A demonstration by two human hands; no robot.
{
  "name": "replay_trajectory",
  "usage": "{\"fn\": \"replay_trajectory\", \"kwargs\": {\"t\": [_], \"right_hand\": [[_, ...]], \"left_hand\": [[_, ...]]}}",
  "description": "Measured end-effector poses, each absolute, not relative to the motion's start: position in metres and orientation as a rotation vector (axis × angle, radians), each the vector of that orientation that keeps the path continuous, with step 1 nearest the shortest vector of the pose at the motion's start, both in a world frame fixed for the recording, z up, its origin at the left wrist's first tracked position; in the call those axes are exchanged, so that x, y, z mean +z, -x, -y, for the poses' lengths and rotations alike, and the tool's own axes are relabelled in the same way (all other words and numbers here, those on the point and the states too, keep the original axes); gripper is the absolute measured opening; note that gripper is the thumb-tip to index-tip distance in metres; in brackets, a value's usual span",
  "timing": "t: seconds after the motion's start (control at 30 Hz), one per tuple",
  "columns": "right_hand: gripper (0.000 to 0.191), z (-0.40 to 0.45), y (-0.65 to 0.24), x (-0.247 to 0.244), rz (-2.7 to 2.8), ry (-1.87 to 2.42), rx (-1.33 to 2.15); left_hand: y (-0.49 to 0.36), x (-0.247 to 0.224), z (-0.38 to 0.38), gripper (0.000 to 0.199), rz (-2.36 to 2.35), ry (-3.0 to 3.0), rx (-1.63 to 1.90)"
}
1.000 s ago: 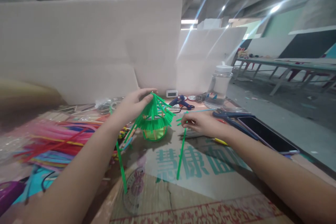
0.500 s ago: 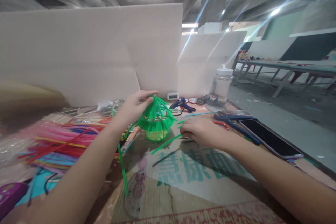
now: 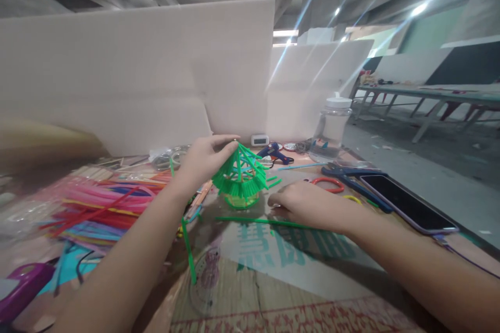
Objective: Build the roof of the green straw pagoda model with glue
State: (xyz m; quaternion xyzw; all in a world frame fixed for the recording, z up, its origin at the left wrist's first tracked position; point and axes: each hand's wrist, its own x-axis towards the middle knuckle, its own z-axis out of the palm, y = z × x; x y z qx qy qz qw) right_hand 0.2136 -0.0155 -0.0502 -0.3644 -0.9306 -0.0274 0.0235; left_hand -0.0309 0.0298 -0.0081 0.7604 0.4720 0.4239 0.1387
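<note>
A small green model (image 3: 244, 179) with a cone-shaped roof of fuzzy pipe-cleaner strips stands on a yellow-green round base. My left hand (image 3: 211, 158) is closed at the roof's peak, thumb and fingers pinching the tip. To the right of the model, my right hand (image 3: 299, 202) rests low over the table with its fingers curled together. What those fingers hold, if anything, is hidden. A long green pipe cleaner (image 3: 250, 219) lies flat in front of the model and passes below my right hand. Short green pieces (image 3: 274, 182) lie between the model and that hand.
Bundles of coloured pipe cleaners (image 3: 105, 203) spread at left. Behind are a blue glue gun (image 3: 276, 153), a small white display (image 3: 260, 140) and a clear bottle (image 3: 332, 127). Red-handled scissors (image 3: 330, 182), blue-handled pliers (image 3: 351, 182) and a phone (image 3: 406, 203) lie right; a clear protractor (image 3: 203, 281) in front.
The long green pipe cleaner at my right hand now lies flat and nearly crosswise instead of slanting from the fingers. My left hand stays on the roof's peak. The view has shifted slightly.
</note>
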Motion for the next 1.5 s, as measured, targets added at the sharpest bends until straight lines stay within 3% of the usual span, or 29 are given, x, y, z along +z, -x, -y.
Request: {"fn": "replay_trajectory", "kwargs": {"t": [0.53,1.13,1.5], "right_hand": [[0.023,0.006,-0.231,-0.03,2.746,1.208,-0.072],[0.024,0.007,-0.228,-0.025,2.786,1.268,-0.008],[0.027,0.008,-0.23,-0.024,2.76,1.282,0.039]], "left_hand": [[0.027,0.006,-0.009,0.035,-1.285,-2.419,1.061],[0.042,-0.009,-0.041,0.043,-1.285,-2.132,1.271],[0.049,-0.01,-0.044,0.043,-1.216,-2.052,1.11]]}}
